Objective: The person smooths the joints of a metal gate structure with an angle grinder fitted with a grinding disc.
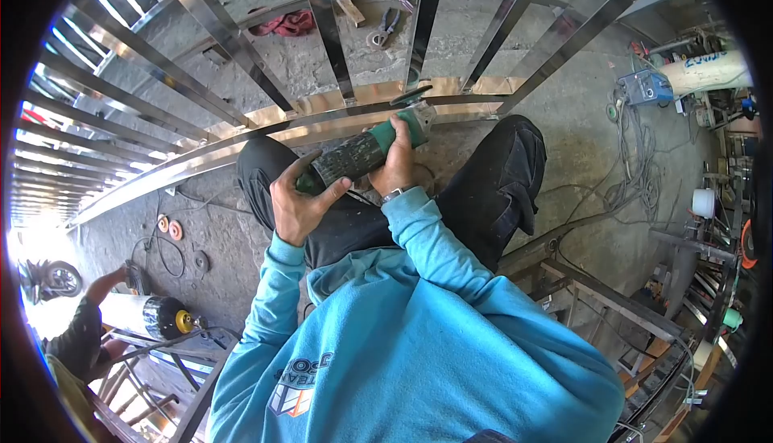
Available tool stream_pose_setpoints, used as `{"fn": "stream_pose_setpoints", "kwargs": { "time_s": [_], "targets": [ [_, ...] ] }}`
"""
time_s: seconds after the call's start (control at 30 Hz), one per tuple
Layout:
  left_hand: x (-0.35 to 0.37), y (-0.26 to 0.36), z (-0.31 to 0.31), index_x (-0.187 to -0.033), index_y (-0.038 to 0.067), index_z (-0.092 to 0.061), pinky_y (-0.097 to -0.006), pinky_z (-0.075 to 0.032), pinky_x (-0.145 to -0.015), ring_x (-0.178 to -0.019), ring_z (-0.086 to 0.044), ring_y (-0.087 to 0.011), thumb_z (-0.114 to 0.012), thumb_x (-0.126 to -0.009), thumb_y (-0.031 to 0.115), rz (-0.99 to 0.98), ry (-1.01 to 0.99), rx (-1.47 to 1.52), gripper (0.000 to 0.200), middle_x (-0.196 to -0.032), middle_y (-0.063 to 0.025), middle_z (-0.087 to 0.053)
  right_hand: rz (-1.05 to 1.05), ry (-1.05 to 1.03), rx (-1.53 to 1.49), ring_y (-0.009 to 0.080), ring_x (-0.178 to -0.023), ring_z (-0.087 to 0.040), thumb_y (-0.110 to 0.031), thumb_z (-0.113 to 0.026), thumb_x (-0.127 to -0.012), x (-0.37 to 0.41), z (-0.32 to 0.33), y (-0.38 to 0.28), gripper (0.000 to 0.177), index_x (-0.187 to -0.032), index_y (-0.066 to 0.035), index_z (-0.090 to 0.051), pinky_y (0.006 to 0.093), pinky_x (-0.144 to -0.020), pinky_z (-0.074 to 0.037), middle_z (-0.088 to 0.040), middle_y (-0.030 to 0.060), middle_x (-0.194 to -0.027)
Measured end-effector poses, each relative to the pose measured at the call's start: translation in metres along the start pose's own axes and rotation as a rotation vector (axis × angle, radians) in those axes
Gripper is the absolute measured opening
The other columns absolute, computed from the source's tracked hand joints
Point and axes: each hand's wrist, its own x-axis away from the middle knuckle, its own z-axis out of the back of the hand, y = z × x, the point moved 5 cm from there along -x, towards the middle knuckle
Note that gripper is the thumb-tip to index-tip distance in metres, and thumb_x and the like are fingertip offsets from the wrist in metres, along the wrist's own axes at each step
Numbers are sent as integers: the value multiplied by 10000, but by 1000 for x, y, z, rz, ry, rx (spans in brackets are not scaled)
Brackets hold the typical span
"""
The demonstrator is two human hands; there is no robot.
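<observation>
A green and black angle grinder [352, 159] lies across my lap, gripped in both hands. My left hand [298, 206] is closed round its rear end, thumb along the body. Closer to the grinder's head, my right hand [394, 160] wraps the green housing with its thumb on top. The grinder's disc [411, 95] points away from me and overlaps the curved metal rail [322, 125] in this view. Shiny upright metal bars [326, 37] rise from that rail. My knees are bent on either side of the tool.
Pliers [385, 28], a red cloth [283, 24] and a wood piece [348, 10] lie beyond the bars. Tangled cables [632, 177] cover the floor at right, near a blue machine [644, 87]. At lower left, another person's arm [109, 284] shows beside a gas cylinder [137, 314].
</observation>
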Motion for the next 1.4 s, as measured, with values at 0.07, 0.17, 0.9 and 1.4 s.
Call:
{"fn": "stream_pose_setpoints", "kwargs": {
  "time_s": [0.07, 0.17, 0.9, 1.4],
  "targets": [
    [-2, -6, 2, -1186, -53, -701, -350, -582, -846, -910, -757, -246, -927, -705, 344, -11, 4, -6, 663, -996, -190, -768, 42, 6, 1, 236, -831, -673, -398, -675, -928, -5, 3, 6, 369, -1103, -100, -548, 401, -770, -591, -636, 82, -924],
    [-4, -11, 4, -1184, -51, -706, -352, -581, -852, -921, -755, -240, -926, -706, 342, -33, 8, 8, 657, -1001, -191, -767, 41, 5, -21, 233, -821, -671, -397, -674, -930, -2, 0, 8, 364, -1097, -98, -551, 399, -766, -591, -636, 84, -925],
    [52, -1, 1, -1124, -64, -651, -337, -570, -842, -915, -707, -191, -968, -661, 304, 75, -50, 168, 671, -984, -138, -739, 227, -85, 327, 168, -898, -632, -163, -805, -812, 34, -9, -8, 464, -1192, -62, -559, 349, -827, -546, -617, 41, -983],
    [18, -9, -109, -1528, -3, -359, -319, -525, -892, -1013, -649, -194, -735, -952, 213, 245, -251, 657, 721, -1206, -147, -660, 432, -364, 1501, 491, -1161, -614, -146, -793, -735, 28, -31, -94, 1045, -1568, -90, -166, 492, -980, -498, -568, 351, -1302]
  ]
}}
